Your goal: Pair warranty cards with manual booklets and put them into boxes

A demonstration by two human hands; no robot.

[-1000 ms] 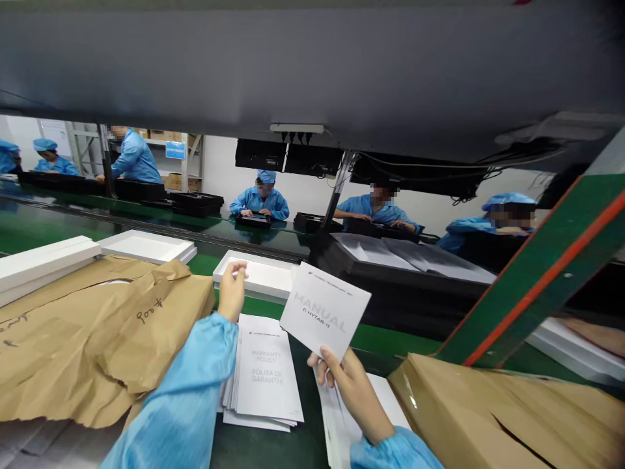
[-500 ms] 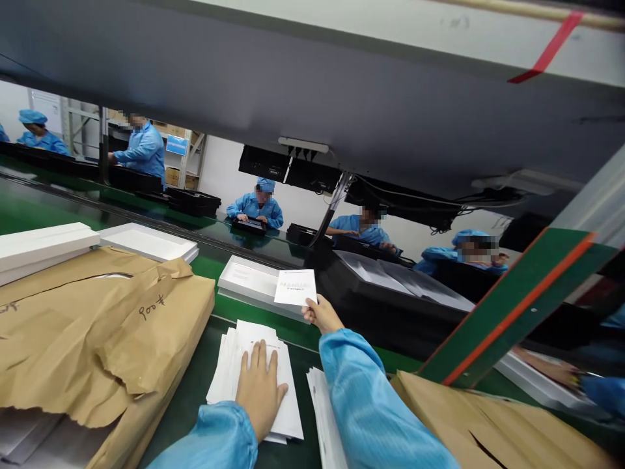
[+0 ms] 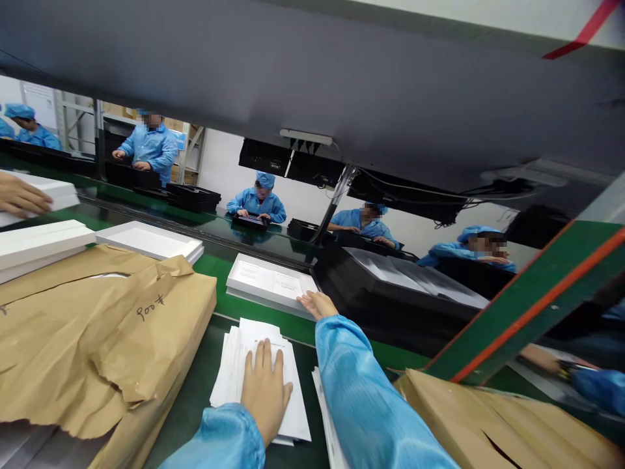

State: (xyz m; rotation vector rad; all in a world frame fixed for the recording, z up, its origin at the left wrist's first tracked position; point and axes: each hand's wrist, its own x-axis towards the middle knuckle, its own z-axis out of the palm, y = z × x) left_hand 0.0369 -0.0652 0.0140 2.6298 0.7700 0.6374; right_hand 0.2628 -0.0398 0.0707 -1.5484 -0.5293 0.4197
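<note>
My left hand (image 3: 266,391) lies flat with spread fingers on a loose stack of white printed sheets (image 3: 295,417). At the right end of an open white box (image 3: 266,301), my right hand (image 3: 318,304) has its fingers stretched out over the rim and holds nothing that I can see. Inside the box a white booklet (image 3: 288,284) lies flat beside another printed paper (image 3: 250,271). A second pile of white papers (image 3: 326,417) is partly covered by my right sleeve.
A torn brown paper package (image 3: 161,339) is at left, another brown package (image 3: 454,404) at right. White boxes (image 3: 146,241) stand along the green belt. Black trays (image 3: 390,299) sit beyond. A co-worker's hand (image 3: 22,195) rests on a box at far left; a slanted post (image 3: 527,306) rises right.
The booklet that my right hand held above the box now lies inside it, and that hand's fingers have opened. My left hand stays on the stack. A co-worker's hand and box appeared at far left.
</note>
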